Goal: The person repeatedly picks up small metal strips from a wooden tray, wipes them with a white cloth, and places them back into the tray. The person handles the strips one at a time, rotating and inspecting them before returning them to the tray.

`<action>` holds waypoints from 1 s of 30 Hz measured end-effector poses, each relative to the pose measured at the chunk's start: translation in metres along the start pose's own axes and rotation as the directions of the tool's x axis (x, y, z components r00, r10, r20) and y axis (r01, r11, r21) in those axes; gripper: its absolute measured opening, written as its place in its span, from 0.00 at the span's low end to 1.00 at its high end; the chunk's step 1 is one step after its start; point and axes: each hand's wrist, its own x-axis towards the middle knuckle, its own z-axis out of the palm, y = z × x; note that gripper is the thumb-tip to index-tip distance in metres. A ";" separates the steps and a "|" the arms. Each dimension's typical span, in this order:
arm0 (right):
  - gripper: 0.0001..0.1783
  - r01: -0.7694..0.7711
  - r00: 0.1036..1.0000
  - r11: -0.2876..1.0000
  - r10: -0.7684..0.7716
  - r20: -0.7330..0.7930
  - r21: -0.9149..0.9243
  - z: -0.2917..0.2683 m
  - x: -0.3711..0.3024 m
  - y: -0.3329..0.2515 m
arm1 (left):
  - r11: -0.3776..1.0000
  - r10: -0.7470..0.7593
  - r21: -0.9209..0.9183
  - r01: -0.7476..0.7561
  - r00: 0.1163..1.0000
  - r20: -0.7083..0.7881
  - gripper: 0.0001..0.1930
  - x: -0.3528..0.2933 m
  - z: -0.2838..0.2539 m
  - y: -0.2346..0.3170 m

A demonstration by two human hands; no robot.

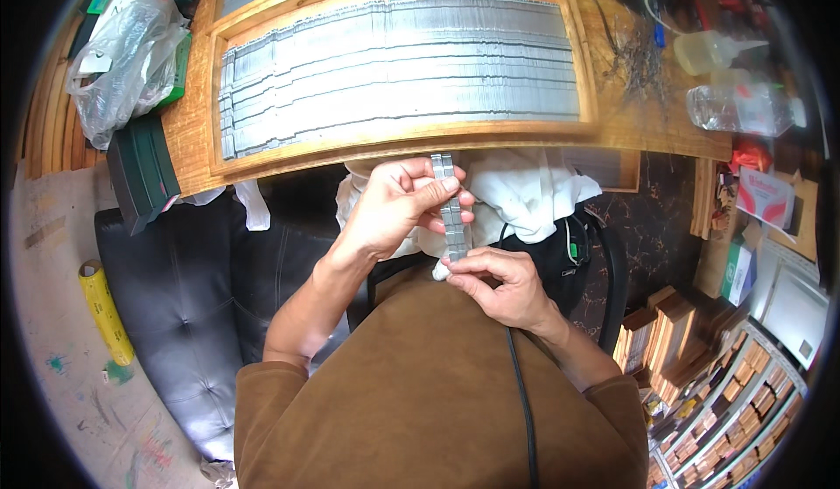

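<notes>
A narrow strip of small grey metal blocks [451,218] stands nearly upright in front of my chest. My left hand [398,202] is closed around its upper half, the thumb pressed across its face. At the strip's lower end, my right hand [506,284] pinches with thumb and forefinger; the exact contact is partly hidden by the fingers. A small white bit [440,271] shows beside those fingertips. Just beyond both hands, a shallow wooden tray [394,143] lies on the table, packed with rows of thin grey metal pieces [402,73].
White cloth [534,196] hangs below the table edge. Plastic bottles [744,108] stand at the far right, and a clear plastic bag [131,69] lies at the far left. A black padded seat [188,314] is at my left; wooden-block racks [726,410] are at lower right.
</notes>
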 end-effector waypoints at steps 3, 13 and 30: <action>0.09 0.009 0.998 0.998 -0.005 -0.061 0.068 0.007 0.000 0.000 | 0.999 0.002 0.047 -0.002 1.000 0.002 0.15 0.003 -0.003 0.001; 0.11 -0.041 0.997 0.998 0.044 -0.065 0.050 0.007 -0.004 0.003 | 0.999 0.043 0.031 -0.042 0.998 -0.044 0.16 0.005 -0.004 -0.003; 0.10 0.019 0.991 0.996 -0.008 -0.137 0.083 -0.011 0.034 -0.004 | 0.992 -0.012 0.125 0.011 1.000 0.010 0.11 -0.004 -0.004 0.001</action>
